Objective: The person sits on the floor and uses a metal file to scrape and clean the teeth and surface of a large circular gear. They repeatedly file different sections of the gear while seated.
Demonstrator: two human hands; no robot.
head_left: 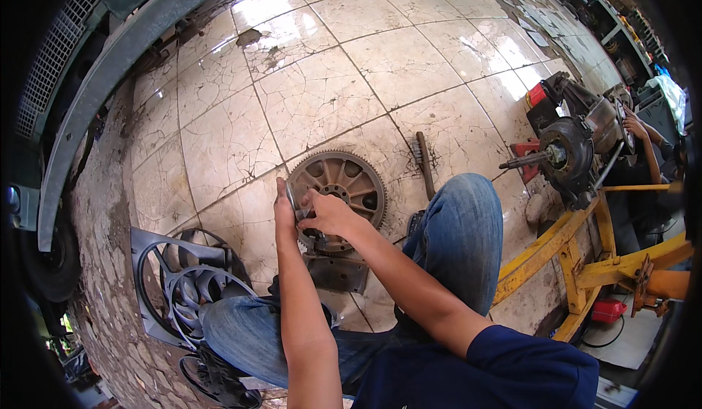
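A round metal part, seen nearly edge-on as a thin grey ring (293, 195), is held up in my left hand (284, 210), whose fingers lie along its outer side. Curled against the ring's inner face is my right hand (330, 213). A small greyish piece shows at its fingertips, too small to name. Directly beneath both hands a large toothed flywheel (371, 190) lies flat on the tiled floor, partly covered by my hands. Close to its near edge sits a dark metal plate (338, 273), partly hidden.
A wire brush (423, 162) lies right of the flywheel. At left rests a fan shroud (157, 281) beside my knee. On the right are a greasy gearbox-like assembly (572, 146) and a yellow stand (537, 263). Another person's hand (635, 125) touches that assembly. A vehicle bumper (95, 95) curves along the left.
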